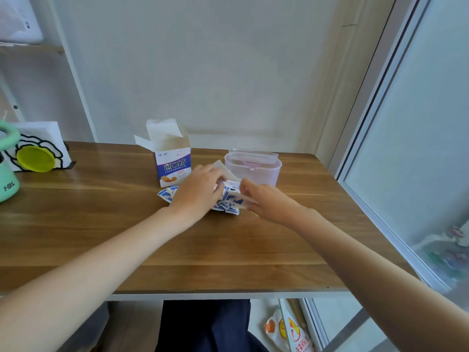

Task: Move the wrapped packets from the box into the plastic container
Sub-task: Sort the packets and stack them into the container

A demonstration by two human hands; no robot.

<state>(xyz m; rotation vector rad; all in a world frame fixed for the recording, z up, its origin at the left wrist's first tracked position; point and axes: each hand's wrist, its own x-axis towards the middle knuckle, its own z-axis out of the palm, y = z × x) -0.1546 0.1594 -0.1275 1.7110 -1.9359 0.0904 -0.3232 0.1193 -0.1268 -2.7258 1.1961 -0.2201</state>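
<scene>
I read "CHUANGKOUTIE" in white capitals on the blue band of the box (172, 165), under large Chinese characters; smaller print above it is too fine to make out. The box stands upright at the far middle of the desk (101, 237), its top flaps open. The wrapped packets (229, 200), blue and white, lie in a loose heap on the desk just near of the box, with a few spilling out to the left at its foot. Their printing is too small for me to read.

My left hand (200, 190) lies over the left side of the heap, fingers curled down into the packets. My right hand (261, 199) comes in from the right and pinches packets at the heap's edge; it is blurred, so I cannot count what it holds.

The plastic container (253, 170) is translucent, open-topped, just beyond the right hand and near the far edge. A mint green mug (7, 181) at the left edge bears raised letters I can only partly read. The near half of the desk is bare wood, and the right edge runs close beside a frosted sliding door (418, 148).
</scene>
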